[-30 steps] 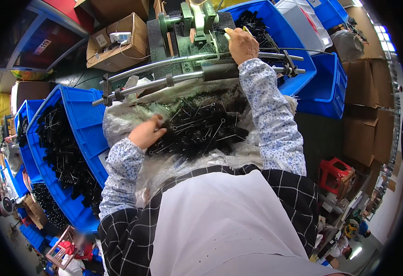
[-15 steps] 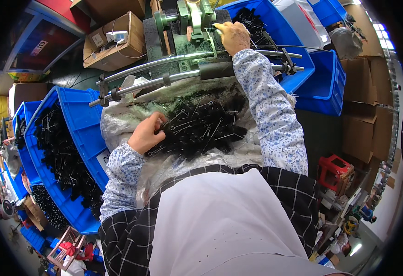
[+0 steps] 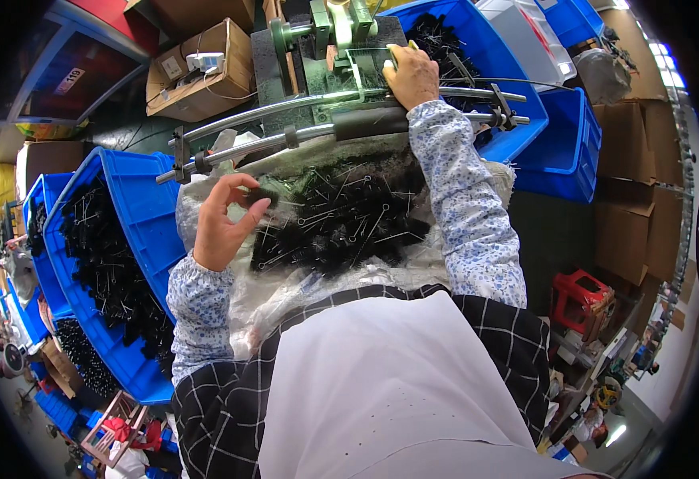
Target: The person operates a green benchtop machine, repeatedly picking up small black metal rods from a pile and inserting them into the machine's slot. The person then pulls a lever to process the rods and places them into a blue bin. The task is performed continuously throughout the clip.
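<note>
Over my lap lies a pile of black bristle brushes [image 3: 349, 215] with thin wire stems, many ending in loops, on a whitish plastic sheet [image 3: 266, 307]. My left hand [image 3: 220, 223] is at the pile's left edge, pinching one small brush [image 3: 264, 195] between thumb and fingers; its wire points right. My right hand [image 3: 413, 77], with yellow coverings on the fingertips, is at the front of a green machine [image 3: 340, 32]. Its fingers are curled together beside the machine's metal parts; what they grip is hidden. Both forearms wear floral sleeves.
Two metal rails [image 3: 309, 134] with a dark padded sleeve cross between me and the machine. A blue bin [image 3: 138, 191] of brushes stands on the left, another blue bin [image 3: 509, 60] at the back right. An open carton [image 3: 198, 76] sits back left, a red stool [image 3: 577, 299] right.
My left hand has risen from the pile, moving left and slightly away from me, with a brush now clearly in its fingers. My right hand has shifted slightly right and nearer me.
</note>
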The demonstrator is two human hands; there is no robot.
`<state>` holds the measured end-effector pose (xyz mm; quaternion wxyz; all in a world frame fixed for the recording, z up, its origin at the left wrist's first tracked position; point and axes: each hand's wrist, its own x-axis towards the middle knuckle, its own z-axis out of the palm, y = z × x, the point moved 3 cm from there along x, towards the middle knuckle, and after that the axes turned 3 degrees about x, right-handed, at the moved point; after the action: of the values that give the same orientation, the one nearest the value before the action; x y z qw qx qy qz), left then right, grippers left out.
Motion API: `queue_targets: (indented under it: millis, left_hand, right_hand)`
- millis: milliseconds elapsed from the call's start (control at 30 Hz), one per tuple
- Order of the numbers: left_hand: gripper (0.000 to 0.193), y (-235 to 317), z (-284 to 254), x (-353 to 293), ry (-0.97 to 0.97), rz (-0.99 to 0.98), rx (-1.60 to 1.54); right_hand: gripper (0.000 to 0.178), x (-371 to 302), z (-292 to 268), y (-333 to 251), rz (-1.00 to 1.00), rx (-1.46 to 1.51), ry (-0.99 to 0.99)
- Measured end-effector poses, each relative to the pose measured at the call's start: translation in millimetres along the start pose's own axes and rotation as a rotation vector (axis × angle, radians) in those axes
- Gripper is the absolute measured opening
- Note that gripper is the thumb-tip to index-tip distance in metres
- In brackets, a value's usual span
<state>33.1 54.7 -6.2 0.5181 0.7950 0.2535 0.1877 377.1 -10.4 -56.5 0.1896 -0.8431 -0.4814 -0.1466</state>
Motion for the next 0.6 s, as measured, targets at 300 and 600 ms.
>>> queue_targets:
  millis: [300, 600]
  left_hand:
    - [0.026, 11, 1, 7, 0.052, 0.076, -0.002]
    - [0.024, 5, -9, 4, 0.108, 0.078, -0.091]
  right_hand:
    - [0.019, 4, 8, -49, -0.019, -0.053, -0.012]
    - [0.027, 11, -2, 26, 0.035, -0.031, -0.137]
